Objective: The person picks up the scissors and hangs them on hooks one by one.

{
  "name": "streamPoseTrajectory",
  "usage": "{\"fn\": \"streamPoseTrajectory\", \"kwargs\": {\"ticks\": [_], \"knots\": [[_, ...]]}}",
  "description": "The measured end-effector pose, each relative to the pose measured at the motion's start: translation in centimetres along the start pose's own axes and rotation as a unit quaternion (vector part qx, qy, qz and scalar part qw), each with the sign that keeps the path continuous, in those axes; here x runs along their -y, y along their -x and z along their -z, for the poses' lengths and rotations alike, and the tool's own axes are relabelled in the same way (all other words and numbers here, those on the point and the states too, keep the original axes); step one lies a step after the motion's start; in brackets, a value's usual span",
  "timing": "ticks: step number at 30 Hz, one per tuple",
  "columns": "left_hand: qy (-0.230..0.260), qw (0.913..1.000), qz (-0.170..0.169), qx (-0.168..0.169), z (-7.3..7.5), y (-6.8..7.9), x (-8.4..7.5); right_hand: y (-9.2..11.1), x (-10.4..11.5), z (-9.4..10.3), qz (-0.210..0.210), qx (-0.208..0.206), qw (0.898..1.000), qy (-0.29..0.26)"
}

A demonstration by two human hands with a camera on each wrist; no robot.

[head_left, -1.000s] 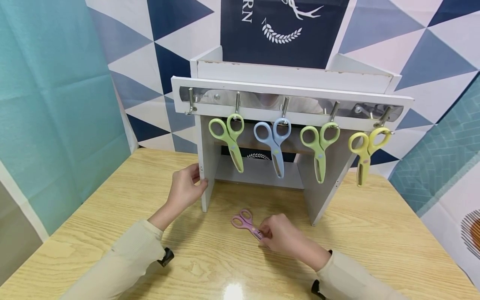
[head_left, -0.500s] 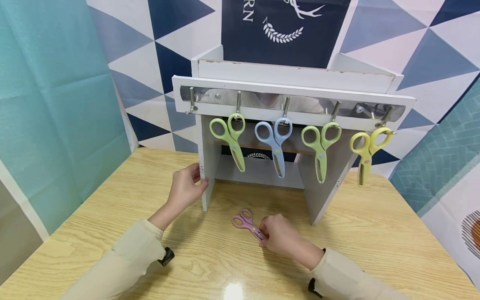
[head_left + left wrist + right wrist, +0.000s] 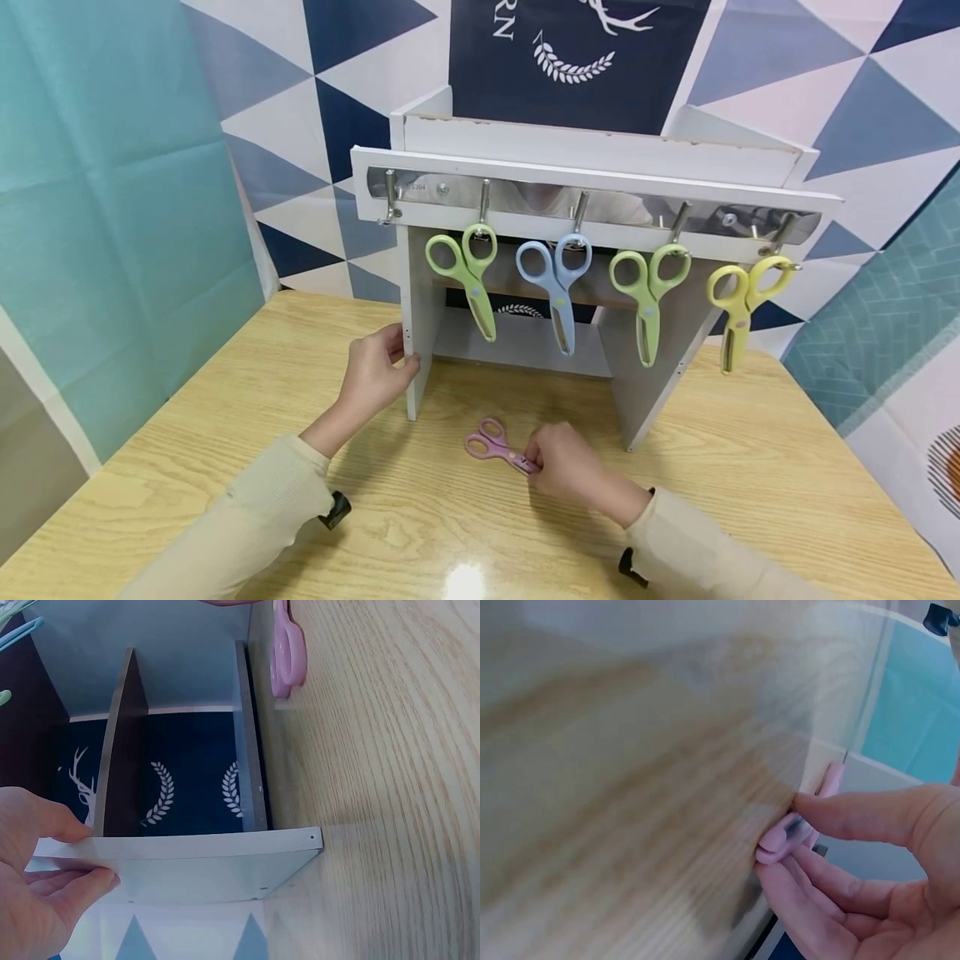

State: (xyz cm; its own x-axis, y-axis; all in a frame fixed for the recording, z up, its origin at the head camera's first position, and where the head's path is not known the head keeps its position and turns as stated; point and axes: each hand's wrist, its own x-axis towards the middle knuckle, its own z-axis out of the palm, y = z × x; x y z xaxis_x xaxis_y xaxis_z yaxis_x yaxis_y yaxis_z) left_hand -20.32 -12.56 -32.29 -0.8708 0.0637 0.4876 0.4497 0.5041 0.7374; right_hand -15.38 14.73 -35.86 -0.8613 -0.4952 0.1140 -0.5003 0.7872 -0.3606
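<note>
Left hand: the left hand is gripping the front edge of the white rack's left side panel, thumb on one face and fingers wrapping the other, as the left wrist view is showing.
Right hand: the right hand is pinching the blade end of the pink scissors, thumb above and fingers curling under them; the right wrist view is showing that pinch close up, though blurred.
Pink scissors: they are lying flat on the tabletop, handles pointing away from the right hand toward the rack, between the two hands and nearer the right one.
Rack: it is standing on the tabletop just beyond both hands, its hook rail running across above them.
Hanging scissors: a green pair is hanging above and just right of the left hand, then a blue pair, a second green pair and a yellow pair farther right, beyond the right hand.
Free hook: the leftmost hook is sitting bare above the left hand.
Sleeves: both arms are wearing cream sleeves.
</note>
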Motion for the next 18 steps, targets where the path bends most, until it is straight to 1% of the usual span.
{"fn": "streamPoseTrajectory", "kwargs": {"ticks": [3, 6, 8, 10, 13, 15, 18], "knots": [[0.0, 1.0, 0.0, -0.001, 0.0, 0.0, 0.1, -0.2, -0.4, 0.3, -0.008, 0.013, 1.0, -0.005], [0.001, 1.0, 0.002, -0.001, 0.0, -0.1, 0.0, -0.5, -0.6, 0.6, -0.028, 0.03, 0.999, -0.016], [0.003, 1.0, 0.004, -0.001, 0.0, -0.1, -0.1, -0.7, -0.8, 0.9, -0.037, 0.045, 0.998, -0.038], [0.002, 1.0, 0.004, -0.001, 0.0, -0.1, -0.1, -0.9, -1.1, 1.1, -0.052, 0.068, 0.994, -0.07], [0.002, 1.0, 0.006, -0.001, 0.0, -0.1, 0.0, -1.1, -1.5, 1.2, -0.077, 0.105, 0.983, -0.129], [0.001, 1.0, 0.006, -0.001, 0.0, -0.1, 0.0, -1.2, -1.8, 1.2, -0.106, 0.129, 0.97, -0.175], [0.002, 1.0, 0.005, 0.0, 0.0, -0.1, 0.1, -1.4, -2.3, 1.1, -0.144, 0.154, 0.95, -0.229]]}}
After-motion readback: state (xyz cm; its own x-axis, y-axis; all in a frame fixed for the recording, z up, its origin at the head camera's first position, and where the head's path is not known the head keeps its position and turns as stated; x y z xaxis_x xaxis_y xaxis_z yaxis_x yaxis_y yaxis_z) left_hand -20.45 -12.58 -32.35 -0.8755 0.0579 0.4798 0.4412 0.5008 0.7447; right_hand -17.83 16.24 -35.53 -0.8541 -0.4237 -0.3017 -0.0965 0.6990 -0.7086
